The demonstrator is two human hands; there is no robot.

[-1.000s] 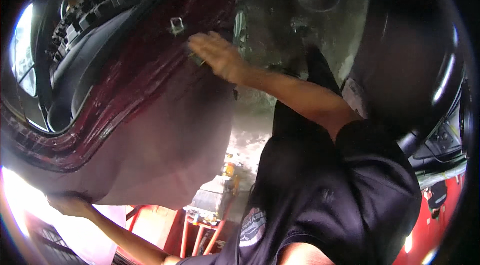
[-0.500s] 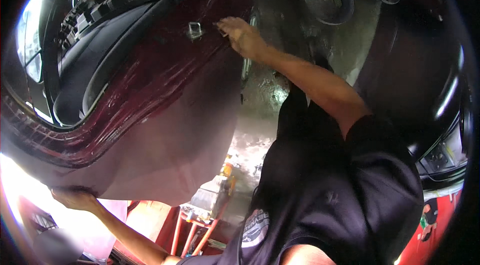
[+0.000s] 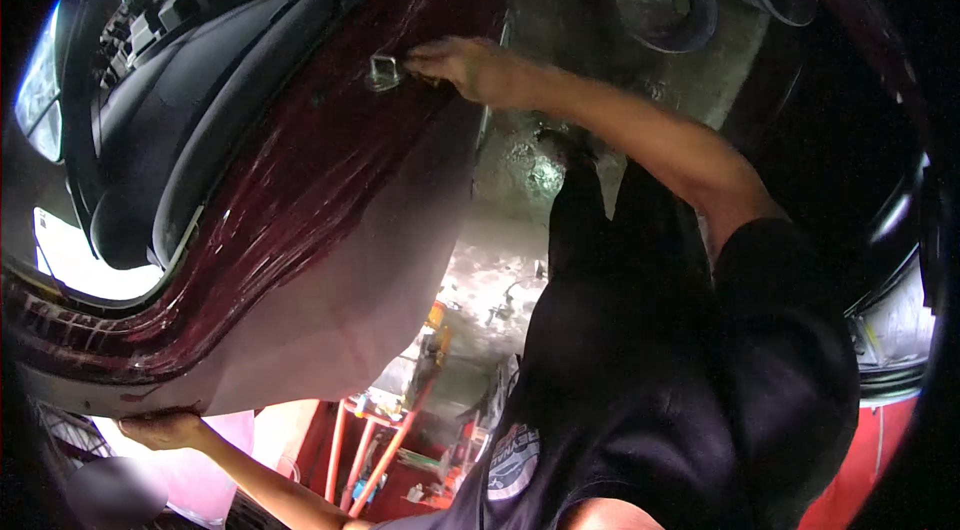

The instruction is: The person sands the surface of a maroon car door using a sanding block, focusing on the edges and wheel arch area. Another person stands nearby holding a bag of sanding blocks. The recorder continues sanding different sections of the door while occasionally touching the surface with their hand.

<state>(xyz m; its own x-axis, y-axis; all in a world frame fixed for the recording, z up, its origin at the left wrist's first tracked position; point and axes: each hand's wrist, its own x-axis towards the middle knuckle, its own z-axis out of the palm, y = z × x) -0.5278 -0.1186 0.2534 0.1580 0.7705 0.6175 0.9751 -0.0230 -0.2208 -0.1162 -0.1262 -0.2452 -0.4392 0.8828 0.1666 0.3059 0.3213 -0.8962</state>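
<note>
Car: its dark red door frame [image 3: 300,160] is spread under and to the left of the right hand, marked with pale streaks.
Floor: the grey, stained ground [image 3: 560,0] is seen beyond the right hand and to its right.
Grey panel: the broad matte panel [image 3: 350,270] is set between the two hands, bordered by the red frame; its lower edge is met by the left hand.
Seat: the black seat [image 3: 225,100] is placed to the left of the right hand, inside the car.
Stand: the orange-red legs [image 3: 337,450] are found to the right of the left hand, partly hidden by the left forearm.
Tubs: two round tubs [image 3: 645,15] are placed beyond the right hand, to its right.
Left hand: the hand [image 3: 160,430] is pressed up under the panel's edge; its grip cannot be told.
Right hand: the fingers of the hand [image 3: 450,65] are bent and held narrow; whether anything is held cannot be told.
Metal loop: the small loop [image 3: 380,80] is fixed to the red frame, just left of the right fingertips.
</note>
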